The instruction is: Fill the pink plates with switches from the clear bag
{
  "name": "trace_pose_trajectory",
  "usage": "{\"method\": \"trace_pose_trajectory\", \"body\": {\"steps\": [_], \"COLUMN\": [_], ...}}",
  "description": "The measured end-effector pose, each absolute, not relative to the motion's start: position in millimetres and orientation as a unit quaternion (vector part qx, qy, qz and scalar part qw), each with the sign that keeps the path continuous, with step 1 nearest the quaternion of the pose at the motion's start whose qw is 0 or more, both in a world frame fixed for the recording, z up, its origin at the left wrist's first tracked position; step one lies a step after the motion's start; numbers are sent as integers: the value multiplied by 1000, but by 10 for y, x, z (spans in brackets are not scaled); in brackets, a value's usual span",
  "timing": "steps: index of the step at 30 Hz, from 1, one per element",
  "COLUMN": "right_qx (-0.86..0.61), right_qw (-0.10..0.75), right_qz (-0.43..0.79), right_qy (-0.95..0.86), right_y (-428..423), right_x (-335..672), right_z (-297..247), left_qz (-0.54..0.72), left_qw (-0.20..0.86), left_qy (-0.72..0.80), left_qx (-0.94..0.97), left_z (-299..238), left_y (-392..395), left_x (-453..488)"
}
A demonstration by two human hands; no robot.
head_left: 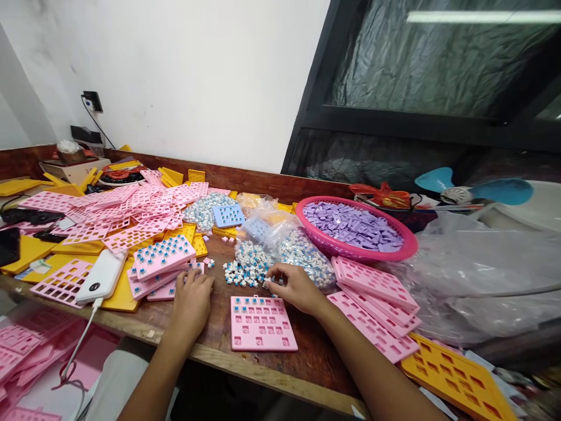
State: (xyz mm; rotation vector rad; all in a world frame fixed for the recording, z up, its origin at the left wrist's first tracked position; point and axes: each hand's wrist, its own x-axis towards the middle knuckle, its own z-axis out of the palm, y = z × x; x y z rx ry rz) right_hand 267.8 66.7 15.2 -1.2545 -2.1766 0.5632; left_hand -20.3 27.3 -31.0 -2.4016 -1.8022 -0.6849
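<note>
Several blue switches (249,302) sit in a pink plate (268,341) near the worktop's (315,363) front edge. The right hand (291,285) has thumb and fingertips nearly meeting at the switch pile (242,273); the left hand (191,295) lies palm-down by stacked plates (163,260). Whether either grips anything, I cannot tell.

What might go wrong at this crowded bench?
The right hand, at the loose white-and-blue pieces, might scatter some. The stacked pink plates beside the left hand sit unevenly and could slide. The white device lies near the table's edge; a tug on its hanging cable might pull it off.
</note>
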Motion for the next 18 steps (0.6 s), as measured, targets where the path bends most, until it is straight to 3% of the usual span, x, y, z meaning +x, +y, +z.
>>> {"method": "trace_pose_trajectory", "body": {"steps": [7, 14, 18], "right_qx": [-442, -428, -430], "right_qw": [265, 241, 210], "right_qz": [284, 439, 385], "right_qy": [-808, -752, -790], "right_y": [615, 621, 615], "right_x": [2671, 2683, 2718], "right_z": [257, 188, 203], "left_qz": [-268, -390, -395], "left_qw": [-13, -211, -263], "left_qy": [-566, -457, -421], "left_qx": [-779, -771, -773], "left_z": [-232, -137, -104], "left_y": [232, 67, -47], "left_x": [-180, -83, 26]}}
